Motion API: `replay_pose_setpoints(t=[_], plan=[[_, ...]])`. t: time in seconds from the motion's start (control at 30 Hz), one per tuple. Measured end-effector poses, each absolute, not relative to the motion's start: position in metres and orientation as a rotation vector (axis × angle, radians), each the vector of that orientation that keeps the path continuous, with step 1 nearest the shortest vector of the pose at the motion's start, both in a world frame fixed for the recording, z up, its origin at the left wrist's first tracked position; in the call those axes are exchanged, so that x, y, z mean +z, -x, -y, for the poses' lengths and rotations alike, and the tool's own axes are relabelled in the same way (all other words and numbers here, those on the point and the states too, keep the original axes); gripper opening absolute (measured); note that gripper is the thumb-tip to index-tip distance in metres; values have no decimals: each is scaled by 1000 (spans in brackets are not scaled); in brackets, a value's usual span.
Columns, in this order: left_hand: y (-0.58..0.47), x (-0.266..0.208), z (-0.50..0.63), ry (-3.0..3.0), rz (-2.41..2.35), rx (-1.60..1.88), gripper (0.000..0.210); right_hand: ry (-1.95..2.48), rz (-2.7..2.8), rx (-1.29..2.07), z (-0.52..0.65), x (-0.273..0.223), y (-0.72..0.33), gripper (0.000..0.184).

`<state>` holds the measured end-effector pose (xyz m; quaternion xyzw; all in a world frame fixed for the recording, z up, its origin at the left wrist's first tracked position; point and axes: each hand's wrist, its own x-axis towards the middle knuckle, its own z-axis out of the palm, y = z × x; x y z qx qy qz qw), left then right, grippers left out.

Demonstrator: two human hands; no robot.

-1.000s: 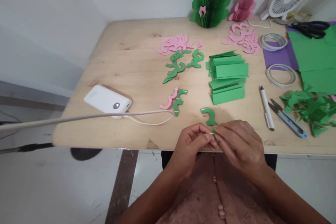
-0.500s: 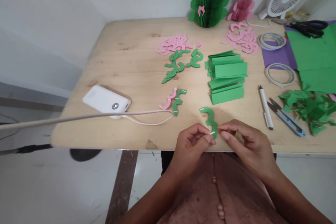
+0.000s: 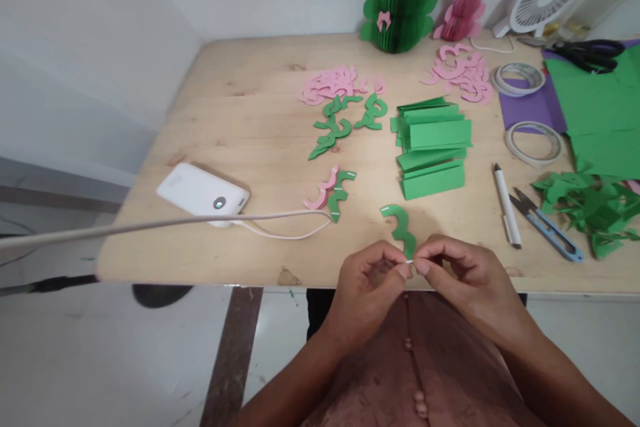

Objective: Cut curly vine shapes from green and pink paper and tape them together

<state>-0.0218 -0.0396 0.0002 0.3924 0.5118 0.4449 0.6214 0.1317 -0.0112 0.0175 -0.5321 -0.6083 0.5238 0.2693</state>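
Observation:
Between my two hands, near the table's front edge, is a tiny white strip (image 3: 409,261), probably tape. My left hand (image 3: 373,287) pinches its left end with thumb and forefinger. The right end is pinched by my right hand (image 3: 465,280). Just behind the fingertips lies a wavy green paper piece (image 3: 400,223) with a white strip at its far end; its near end is partly hidden by the strip and fingers. To the left, another green wavy piece (image 3: 340,193) with white strips rests against a pink wavy piece (image 3: 323,191).
Folded green paper (image 3: 435,133) lies ahead, with pink cutouts (image 3: 330,83) and green cutouts (image 3: 333,130) further left. On the right are a pen (image 3: 507,207), blue snips (image 3: 547,227), tape rolls (image 3: 534,142) and green scraps (image 3: 595,207). A cable (image 3: 165,220) crosses by a white power bank (image 3: 200,192).
My right hand has moved left to meet my left hand. Both now pinch the white strip, which was at my left fingertips before. The green piece stays in place.

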Motion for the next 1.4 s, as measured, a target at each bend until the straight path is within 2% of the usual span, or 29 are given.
replay_pose_setpoints(t=[0.47, 0.73, 0.93, 1.4], plan=[[21, 0, 43, -1028, -1298, 948, 12, 1421, 1786, 1202, 12, 18, -132, 13], [24, -8, 53, -1550, -1452, 1137, 9, 1468, 1740, 1176, 8, 8, -140, 15], [25, -27, 55, -1896, -1410, 1366, 21, 1513, 1689, 1181, 5, 1, -141, 16], [24, -41, 54, -2173, -1343, 1308, 23, 1507, 1688, 1110, 1, -4, -140, 14]])
